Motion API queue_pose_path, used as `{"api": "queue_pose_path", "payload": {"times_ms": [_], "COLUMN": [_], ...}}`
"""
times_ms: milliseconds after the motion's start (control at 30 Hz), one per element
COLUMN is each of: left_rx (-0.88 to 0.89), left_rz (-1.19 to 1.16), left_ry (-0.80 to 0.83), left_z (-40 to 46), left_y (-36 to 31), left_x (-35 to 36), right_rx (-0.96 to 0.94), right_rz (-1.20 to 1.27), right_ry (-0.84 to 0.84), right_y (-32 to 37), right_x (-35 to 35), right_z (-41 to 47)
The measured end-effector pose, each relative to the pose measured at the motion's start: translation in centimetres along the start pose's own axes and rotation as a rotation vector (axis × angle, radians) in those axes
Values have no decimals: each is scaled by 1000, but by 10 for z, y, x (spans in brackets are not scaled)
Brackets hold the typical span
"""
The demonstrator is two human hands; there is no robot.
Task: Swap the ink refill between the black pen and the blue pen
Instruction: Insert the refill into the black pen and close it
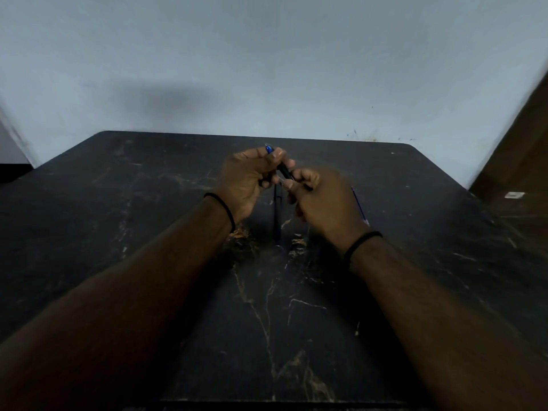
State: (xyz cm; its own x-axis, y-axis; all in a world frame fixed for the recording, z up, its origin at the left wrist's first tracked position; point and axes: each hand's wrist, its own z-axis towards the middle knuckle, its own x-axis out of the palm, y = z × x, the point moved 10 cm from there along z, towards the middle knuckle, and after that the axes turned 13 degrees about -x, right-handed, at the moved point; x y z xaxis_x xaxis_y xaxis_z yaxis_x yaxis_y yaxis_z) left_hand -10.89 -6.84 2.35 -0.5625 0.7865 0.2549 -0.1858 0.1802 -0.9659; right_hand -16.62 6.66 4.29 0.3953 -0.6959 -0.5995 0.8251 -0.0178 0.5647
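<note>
1. Both hands meet above the middle of the worktop (118, 203), a black slab veined with pale marbling. The left hand (247, 179) curls its fingers round a pen with a dark barrel and a blue end (269, 149) poking up past the knuckles. The right hand (321, 200) is blurred but pinches the lower end of that same pen, where a short clear part shows.
2. A dark pen body (278, 212) lies on the worktop between the wrists, pointing toward the person.
3. A thin blue-and-white refill (359, 207) lies just beside the right hand on its outer side, partly hidden by it.
4. Judging by the loose refill and the spare body, the swap is midway: one pen is apart and the held one is being unscrewed or closed; which, I cannot tell.
5. Next calls for a steady twist while the left hand holds firm, keeping small parts from rolling off.
</note>
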Motion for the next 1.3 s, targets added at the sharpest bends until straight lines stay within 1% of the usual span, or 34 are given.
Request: {"api": "queue_pose_path", "payload": {"times_ms": [133, 200, 233, 267, 333, 367, 400, 467, 500, 600, 667, 700, 800, 900, 967, 1033, 1133, 1167, 1200, 1300], "left_rx": [49, 76, 90, 116, 172, 164, 125, 4, -51, -139, -195, -220, -222, -166, -129, -96, -137, -149, -147, -125], "left_rz": [58, 91, 125, 201, 487, 635, 774, 1025, 1110, 1284, 1419, 1449, 1438, 1435, 1335, 1100, 470, 321, 242, 168], "left_ry": [-25, -132, -245, -407, -750, -849, -895, -891, -883, -881, -798, -761, -704, -712, -730, -701, -549, -511, -479, -423], "left_z": [-3, -4, -6, -11, -26, -31, -31, -24, -22, -20, -16, -14, -12, -13, -14, -12, -6, -6, -6, -7], "left_y": [-6, -14, -19, -26, -42, -45, -45, -36, -32, -29, -21, -18, -15, -19, -22, -22, -5, -1, 0, -2], "left_x": [2, -7, -19, -37, -70, -78, -83, -82, -82, -78, -74, -74, -74, -69, -70, -71, -70, -69, -66, -60], "right_rx": [45, 45, 40, 35, 33, 36, 36, 30, 24, 13, 13, 13, 16, 24, 21, 14, 4, -1, -5, -12], "right_rz": [98, 70, 45, 21, 2, 0, -2, -4, -8, -16, -19, -26, -34, -38, -42, -48, -65, -73, -79, -95], "right_ry": [-22, -22, -17, -8, -5, -8, -10, -11, -12, -14, 1, 11, 33, 39, 38, 30, 30, 32, 32, 34], "right_y": [-2, -2, -1, 0, 2, 1, 1, 2, 3, 6, 8, 8, 9, 8, 8, 8, 7, 7, 6, 6], "right_x": [0, -2, -2, -1, 0, 0, 0, -1, -2, -3, -2, -1, 1, 1, 1, 0, 0, 1, 1, 3], "right_z": [-3, -3, -4, -3, -2, -2, -2, -3, -3, -3, -2, -2, -2, -3, -3, -3, -3, -3, -3, -3]}}
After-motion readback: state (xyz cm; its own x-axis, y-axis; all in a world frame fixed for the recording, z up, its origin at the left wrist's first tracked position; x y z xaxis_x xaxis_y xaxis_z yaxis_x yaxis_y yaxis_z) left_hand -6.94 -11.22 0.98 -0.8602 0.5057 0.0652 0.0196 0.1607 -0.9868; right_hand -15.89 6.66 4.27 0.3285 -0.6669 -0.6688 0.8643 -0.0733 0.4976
